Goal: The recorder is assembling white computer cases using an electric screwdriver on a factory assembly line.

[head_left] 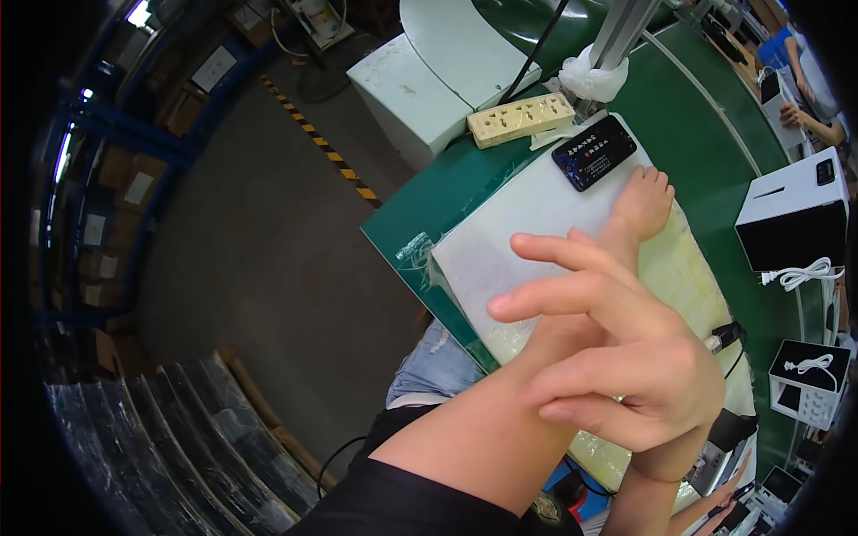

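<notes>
Head view: right hand [639, 366] looks empty, fingers parted, over left forearm [483, 433]; left hand [643, 205], grip can't tell, just right of black phone [594, 154]. Best uncross arms first.

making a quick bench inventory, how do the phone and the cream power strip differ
Colour: the phone is black, while the power strip is cream. Face: the phone shows a lit screen with light and red marks, while the power strip has a row of socket holes. Place: the phone lies on the whitish mat, while the power strip lies off it. Both are oblong.
</notes>
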Available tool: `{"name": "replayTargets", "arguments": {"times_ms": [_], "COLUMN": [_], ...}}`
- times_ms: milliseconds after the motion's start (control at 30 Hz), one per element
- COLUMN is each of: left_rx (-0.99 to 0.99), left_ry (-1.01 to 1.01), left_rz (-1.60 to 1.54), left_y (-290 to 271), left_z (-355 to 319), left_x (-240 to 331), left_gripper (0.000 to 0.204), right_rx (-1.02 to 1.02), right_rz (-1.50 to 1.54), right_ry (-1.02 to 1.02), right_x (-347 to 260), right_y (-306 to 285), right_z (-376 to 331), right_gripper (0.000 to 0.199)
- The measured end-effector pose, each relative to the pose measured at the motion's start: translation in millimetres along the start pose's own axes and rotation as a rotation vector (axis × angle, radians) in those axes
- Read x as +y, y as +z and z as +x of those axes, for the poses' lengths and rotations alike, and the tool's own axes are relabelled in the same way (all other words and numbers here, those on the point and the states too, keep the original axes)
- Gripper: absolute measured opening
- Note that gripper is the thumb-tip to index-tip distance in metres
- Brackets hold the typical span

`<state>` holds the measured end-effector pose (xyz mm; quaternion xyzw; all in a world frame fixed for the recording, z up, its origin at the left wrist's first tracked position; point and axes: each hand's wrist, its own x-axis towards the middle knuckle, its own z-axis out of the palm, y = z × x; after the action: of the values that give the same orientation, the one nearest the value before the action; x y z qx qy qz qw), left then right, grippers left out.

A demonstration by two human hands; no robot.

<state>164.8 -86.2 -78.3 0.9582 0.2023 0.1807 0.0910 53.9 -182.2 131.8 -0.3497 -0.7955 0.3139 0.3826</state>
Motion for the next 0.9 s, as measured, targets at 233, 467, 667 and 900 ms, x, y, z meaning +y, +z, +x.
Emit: {"name": "replayTargets", "arguments": {"times_ms": [233,467,667,900], "left_rx": [0.038,0.037,0.016,0.024], "left_ry": [-0.001,-0.001,0.006,0.013], "left_rz": [-0.003,0.003,0.004,0.031], "left_y": [2.4,-1.3,-3.0,-2.2], "left_z": [0.3,-1.3,-4.6,0.2], "left_x": [0.8,1.6,-3.6,1.8], "left_gripper": [0.023,0.022,0.021,0.019], "right_rx": [-0.233,-0.374,-0.316,-0.126], "right_rz": [-0.019,-0.131,-0.206,-0.288], "right_ry": [-0.014,-0.038,-0.038,-0.028], "right_x": [-9.7,-15.4,-30.1,-15.2], "right_y": [-5.7,-5.3,-5.7,-12.6], "right_z": [14.9,28.0,31.1,17.7], "right_gripper": [0.009,0.016,0.02,0.018]}}
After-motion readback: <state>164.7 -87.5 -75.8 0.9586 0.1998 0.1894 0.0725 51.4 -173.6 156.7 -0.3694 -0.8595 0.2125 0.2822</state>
